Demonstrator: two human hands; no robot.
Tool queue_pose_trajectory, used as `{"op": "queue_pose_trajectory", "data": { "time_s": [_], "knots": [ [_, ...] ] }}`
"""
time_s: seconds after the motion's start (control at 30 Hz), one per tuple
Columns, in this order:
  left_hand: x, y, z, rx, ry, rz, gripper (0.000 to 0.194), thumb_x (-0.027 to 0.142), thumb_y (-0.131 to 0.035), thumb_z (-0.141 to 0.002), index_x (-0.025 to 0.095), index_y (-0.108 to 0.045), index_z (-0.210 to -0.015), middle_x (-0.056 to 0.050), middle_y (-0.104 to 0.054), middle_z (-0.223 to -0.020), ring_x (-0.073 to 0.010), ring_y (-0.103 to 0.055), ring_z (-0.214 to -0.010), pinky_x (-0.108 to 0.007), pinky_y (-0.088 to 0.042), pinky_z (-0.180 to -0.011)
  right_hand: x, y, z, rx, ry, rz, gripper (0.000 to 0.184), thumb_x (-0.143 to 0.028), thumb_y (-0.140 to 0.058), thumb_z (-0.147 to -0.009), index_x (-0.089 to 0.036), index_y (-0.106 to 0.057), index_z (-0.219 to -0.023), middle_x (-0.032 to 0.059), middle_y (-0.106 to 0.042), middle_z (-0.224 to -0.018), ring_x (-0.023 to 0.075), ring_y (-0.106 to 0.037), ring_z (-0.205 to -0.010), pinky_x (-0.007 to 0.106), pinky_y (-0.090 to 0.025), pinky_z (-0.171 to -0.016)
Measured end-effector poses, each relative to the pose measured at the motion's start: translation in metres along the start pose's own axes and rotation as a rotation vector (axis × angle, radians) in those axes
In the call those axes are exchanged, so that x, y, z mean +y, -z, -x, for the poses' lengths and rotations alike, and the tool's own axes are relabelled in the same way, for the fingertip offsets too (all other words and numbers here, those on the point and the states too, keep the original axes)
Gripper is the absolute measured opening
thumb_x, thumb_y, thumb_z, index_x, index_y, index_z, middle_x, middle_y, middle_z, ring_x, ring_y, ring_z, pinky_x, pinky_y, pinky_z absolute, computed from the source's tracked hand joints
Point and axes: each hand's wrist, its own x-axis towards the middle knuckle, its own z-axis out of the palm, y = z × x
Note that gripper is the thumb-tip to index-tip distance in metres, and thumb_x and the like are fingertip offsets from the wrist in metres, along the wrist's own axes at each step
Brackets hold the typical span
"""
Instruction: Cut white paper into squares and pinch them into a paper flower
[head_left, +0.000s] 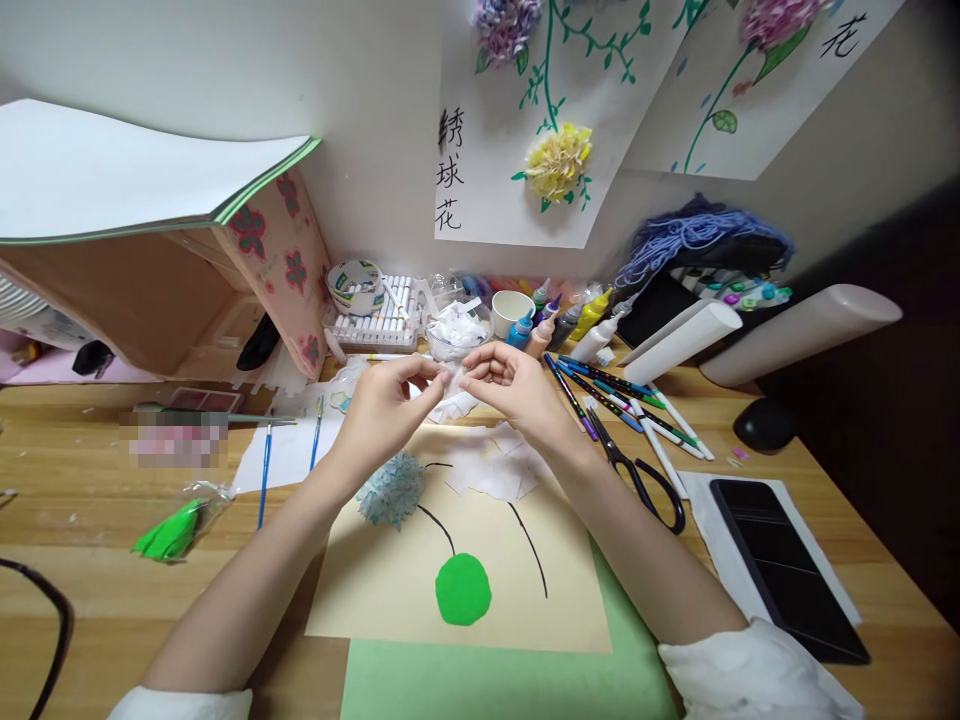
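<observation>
Cream rectangular paper sheet (pixel 390 605) lies flat on the wooden table (pixel 150 610), partly over a light green sheet (pixel 487 685) that shows past its near edge. On the cream sheet: a pale blue, ruffled, flower-like ball (pixel 392 490) at its left side; a flat, bright green round piece (pixel 463 590) in its near half; thin black drawn lines (pixel 534 550); overlapping white paper pieces (pixel 499 470) on its far part.

Left hand (pixel 394 405) and right hand (pixel 517 390) are raised over the far edge of the cream sheet, fingertips close together, each thumb drawn near its forefinger. From where I stand, cannot tell whether anything is pinched, or whether the hands touch.

Beyond the cream sheet: clear bowl (pixel 448 350) heaped with white scraps (pixel 457 325), and just beside it a white cup (pixel 513 318). Right of the cream sheet: black-handled scissors (pixel 660 495), scattered slim pens (pixel 634 405). Left of it: two thin blue-handled paintbrushes (pixel 265 475) and, farther out, a bright green lump in clear wrapping (pixel 169 532).
</observation>
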Motion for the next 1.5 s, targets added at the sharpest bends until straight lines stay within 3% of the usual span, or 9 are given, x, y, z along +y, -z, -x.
{"op": "queue_pose_trajectory", "data": {
  "time_s": [0.2,0.33,0.43,0.63,0.77,1.0,1.17,1.4,1.5],
  "knots": [
    [-0.022,0.006,-0.010,0.098,0.114,-0.115,0.024,0.035,-0.052,-0.081,0.017,-0.067,-0.078,-0.003,-0.069,-0.074,-0.0148,-0.059,-0.066,-0.024,-0.042,-0.060,0.014,0.005,-0.007,0.016,-0.054,0.187,0.022,-0.011,-0.058,-0.062,-0.016,-0.055,-0.084,-0.0032,-0.056,-0.066,0.0106,-0.052,-0.059,0.023,-0.041,-0.058],
    [-0.044,0.001,-0.016,0.005,0.195,-0.298,0.025,0.034,-0.049,-0.082,0.017,-0.067,-0.080,-0.007,-0.071,-0.082,-0.0205,-0.063,-0.075,-0.028,-0.042,-0.064,0.025,0.008,-0.010,0.020,-0.081,0.525,0.022,-0.007,-0.052,-0.064,-0.015,-0.057,-0.084,-0.0002,-0.061,-0.069,0.0126,-0.055,-0.062,0.022,-0.039,-0.057],
    [-0.057,-0.005,-0.018,-0.093,0.251,-0.422,0.028,0.035,-0.047,-0.083,0.017,-0.067,-0.087,-0.010,-0.071,-0.090,-0.0244,-0.064,-0.083,-0.030,-0.043,-0.067,0.025,0.009,-0.008,0.028,0.016,0.817,0.020,-0.005,-0.048,-0.069,-0.015,-0.060,-0.081,0.0044,-0.065,-0.076,0.0151,-0.057,-0.071,0.024,-0.037,-0.062],
    [-0.054,-0.007,-0.016,-0.089,0.272,-0.472,0.035,0.037,-0.043,-0.085,0.013,-0.062,-0.104,-0.014,-0.068,-0.101,-0.0271,-0.062,-0.092,-0.034,-0.044,-0.073,0.018,0.007,0.003,-0.502,0.212,1.060,0.017,-0.004,-0.052,-0.069,-0.015,-0.064,-0.069,0.0060,-0.066,-0.072,0.0137,-0.054,-0.063,0.023,-0.032,-0.056],
    [-0.045,-0.003,-0.014,-0.080,0.227,-0.425,0.033,0.037,-0.042,-0.087,0.015,-0.062,-0.101,-0.012,-0.067,-0.102,-0.0249,-0.062,-0.089,-0.033,-0.044,-0.074,0.023,-0.001,0.008,-0.586,0.225,1.183,0.018,-0.004,-0.053,-0.067,-0.014,-0.068,-0.070,0.0090,-0.068,-0.070,0.0162,-0.055,-0.060,0.026,-0.030,-0.054],
    [-0.035,0.000,-0.012,-0.044,0.178,-0.347,0.028,0.035,-0.043,-0.086,0.017,-0.063,-0.095,-0.008,-0.068,-0.099,-0.0214,-0.061,-0.084,-0.031,-0.043,-0.073,0.023,-0.008,0.009,-0.620,0.187,1.225,0.017,-0.005,-0.055,-0.066,-0.013,-0.069,-0.068,0.0110,-0.069,-0.070,0.0161,-0.055,-0.057,0.027,-0.028,-0.050],
    [-0.026,0.004,-0.009,-0.056,0.169,-0.327,0.026,0.035,-0.046,-0.084,0.018,-0.065,-0.090,-0.007,-0.069,-0.093,-0.0217,-0.061,-0.082,-0.030,-0.042,-0.070,0.021,-0.001,0.005,-0.584,0.190,1.148,0.017,-0.004,-0.053,-0.066,-0.013,-0.067,-0.065,0.0087,-0.067,-0.065,0.0135,-0.051,-0.053,0.025,-0.028,-0.049],
    [-0.010,0.008,-0.002,-0.334,0.160,-0.130,0.027,0.036,-0.050,-0.080,0.020,-0.070,-0.073,-0.003,-0.070,-0.075,-0.0187,-0.061,-0.069,-0.027,-0.041,-0.060,-0.003,0.025,-0.003,-0.323,0.282,0.860,0.009,-0.010,-0.055,-0.071,-0.015,-0.063,-0.069,0.0021,-0.063,-0.069,0.0119,-0.053,-0.064,0.022,-0.038,-0.060],
    [-0.005,0.007,0.000,-0.404,0.139,-0.022,0.025,0.037,-0.054,-0.078,0.020,-0.070,-0.072,-0.003,-0.070,-0.072,-0.0174,-0.060,-0.067,-0.025,-0.040,-0.056,-0.012,0.029,0.001,-0.295,0.254,0.778,0.007,-0.013,-0.057,-0.071,-0.016,-0.063,-0.068,0.0002,-0.061,-0.067,0.0109,-0.051,-0.062,0.021,-0.037,-0.058]
  ]
}}
